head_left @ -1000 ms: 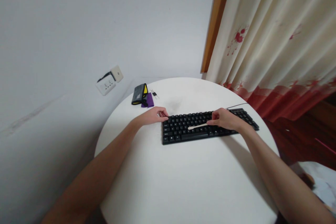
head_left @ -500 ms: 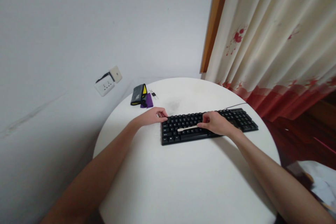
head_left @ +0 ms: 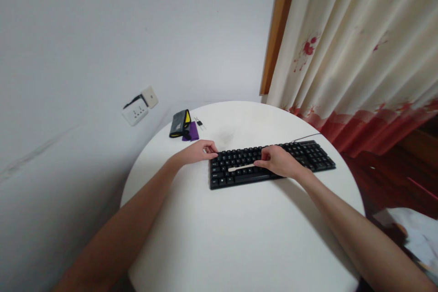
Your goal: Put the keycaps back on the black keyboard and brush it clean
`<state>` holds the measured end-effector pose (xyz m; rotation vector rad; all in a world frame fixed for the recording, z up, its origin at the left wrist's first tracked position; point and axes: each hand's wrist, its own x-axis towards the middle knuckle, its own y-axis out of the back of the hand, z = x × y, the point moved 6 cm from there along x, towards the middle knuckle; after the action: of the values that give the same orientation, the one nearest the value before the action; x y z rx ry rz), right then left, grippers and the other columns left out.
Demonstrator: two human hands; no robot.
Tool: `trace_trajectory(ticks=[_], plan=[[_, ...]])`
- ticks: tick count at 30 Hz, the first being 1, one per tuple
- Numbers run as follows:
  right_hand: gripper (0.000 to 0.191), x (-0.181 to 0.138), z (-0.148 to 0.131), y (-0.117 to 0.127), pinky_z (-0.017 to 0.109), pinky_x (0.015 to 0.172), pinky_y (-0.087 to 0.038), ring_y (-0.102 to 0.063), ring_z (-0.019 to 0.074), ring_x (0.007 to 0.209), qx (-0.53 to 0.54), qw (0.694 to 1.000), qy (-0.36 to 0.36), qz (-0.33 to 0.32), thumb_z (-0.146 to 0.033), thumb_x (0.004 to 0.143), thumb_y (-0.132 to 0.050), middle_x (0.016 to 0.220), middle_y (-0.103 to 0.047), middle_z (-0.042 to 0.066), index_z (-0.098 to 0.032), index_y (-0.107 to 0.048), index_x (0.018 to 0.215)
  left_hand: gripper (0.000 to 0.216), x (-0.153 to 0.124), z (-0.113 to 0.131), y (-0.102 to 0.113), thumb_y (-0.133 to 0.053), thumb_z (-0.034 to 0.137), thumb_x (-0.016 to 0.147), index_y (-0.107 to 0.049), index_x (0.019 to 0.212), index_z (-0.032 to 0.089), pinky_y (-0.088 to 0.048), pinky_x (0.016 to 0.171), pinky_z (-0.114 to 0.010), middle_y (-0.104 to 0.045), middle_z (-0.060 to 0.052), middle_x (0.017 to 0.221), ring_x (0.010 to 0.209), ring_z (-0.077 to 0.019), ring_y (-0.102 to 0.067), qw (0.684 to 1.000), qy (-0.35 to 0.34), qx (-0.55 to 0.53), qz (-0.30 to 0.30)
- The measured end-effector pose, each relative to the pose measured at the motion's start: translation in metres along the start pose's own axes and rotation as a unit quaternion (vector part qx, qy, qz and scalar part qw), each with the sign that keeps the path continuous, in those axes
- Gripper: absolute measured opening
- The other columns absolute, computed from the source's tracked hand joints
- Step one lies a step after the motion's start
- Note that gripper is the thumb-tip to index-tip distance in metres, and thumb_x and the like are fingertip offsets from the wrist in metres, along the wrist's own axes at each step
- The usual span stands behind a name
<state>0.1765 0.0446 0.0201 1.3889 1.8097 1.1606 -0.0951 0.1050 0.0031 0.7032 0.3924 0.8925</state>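
A black keyboard (head_left: pixel 253 177) lies on the white round table, tilted slightly up to the right. My left hand (head_left: pixel 201 149) is closed at its upper left corner, thumb and fingers pinching the edge. My right hand (head_left: pixel 275 159) is over the middle of the keys, closed around one end of a slim white stick (head_left: pixel 241 167) with a slightly wider tip, like a small brush. The stick points left, its tip over the lower left letter keys. Some keys are covered by my right hand.
Behind my left hand sit a grey pouch (head_left: pixel 178 124) with yellow lining, a purple cloth (head_left: pixel 191 132) and a small black item (head_left: pixel 200 123). The keyboard's cable (head_left: pixel 307 137) runs off right. A wall with a socket (head_left: pixel 135 112) borders the table (head_left: pixel 219 237); a curtain (head_left: pixel 342 54) hangs right.
My right hand has slid a little to the left, carrying the white stick's tip along the keys. My left hand stays at the keyboard's corner.
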Motion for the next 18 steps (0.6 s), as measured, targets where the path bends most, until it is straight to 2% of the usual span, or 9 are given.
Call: trace_trajectory(ticks=[9, 18], plan=[[0.032, -0.001, 0.005, 0.006, 0.027, 0.055, -0.034, -0.054, 0.0144, 0.06, 0.01, 0.999, -0.021, -0.023, -0.049, 0.077, -0.067, 0.068, -0.065, 0.004, -0.019, -0.062, 0.067, 0.033, 0.0, -0.002, 0.0, -0.068, 0.046, 0.077, -0.067, 0.088, 0.016, -0.049, 0.073, -0.03, -0.071, -0.006, 0.086, 0.079, -0.0184, -0.064, 1.0, -0.002, -0.005, -0.001], [0.034, -0.002, 0.038, 0.022, 0.027, 0.051, -0.034, -0.053, 0.014, 0.055, 0.028, 0.996, -0.054, -0.064, -0.05, 0.074, -0.068, 0.059, -0.062, 0.002, -0.018, -0.061, 0.064, 0.03, 0.0, 0.0, 0.001, -0.068, 0.044, 0.077, -0.067, 0.087, 0.017, -0.05, 0.074, -0.029, -0.071, -0.005, 0.086, 0.079, -0.0179, -0.064, 1.0, -0.004, 0.0, 0.001]])
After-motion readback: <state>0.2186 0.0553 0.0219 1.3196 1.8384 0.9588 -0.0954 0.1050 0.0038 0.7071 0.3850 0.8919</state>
